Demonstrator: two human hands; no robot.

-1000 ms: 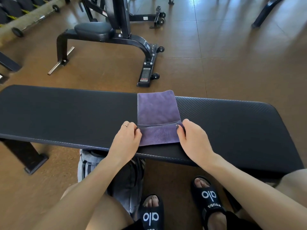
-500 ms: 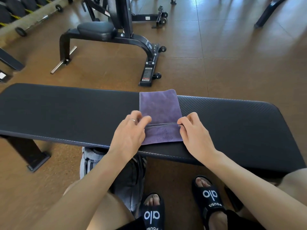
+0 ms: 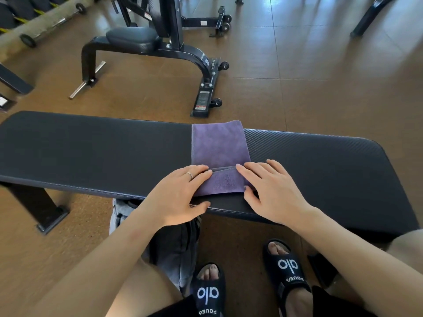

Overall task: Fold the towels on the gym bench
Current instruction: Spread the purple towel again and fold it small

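Head view shows a purple towel [image 3: 218,147] lying across the black gym bench [image 3: 91,152], a little right of the frame's centre, folded into a narrow strip that runs from the bench's far edge to its near edge. A short near flap is doubled over, its hem forming a line between the two hands. The left hand [image 3: 180,195] lies flat with straight fingers pressing the towel's lower left edge, thumb resting on the bench's front rim; a ring [image 3: 189,175] sits on one finger. The right hand [image 3: 272,191] is spread flat too, fingertips on the flap's right side, palm on the padding. The bench surface is dark textured vinyl with a stitched front seam, stretching across the whole middle of the frame. Under it, at lower centre, a grey bag [image 3: 174,248] stands on the floor beside black sandals [image 3: 286,271]. Brown tiled floor [image 3: 320,76] fills the rest, glossy with light at upper right. An adjustable weight bench [image 3: 160,46] stands at upper centre, a barbell [image 3: 52,21] at upper left.
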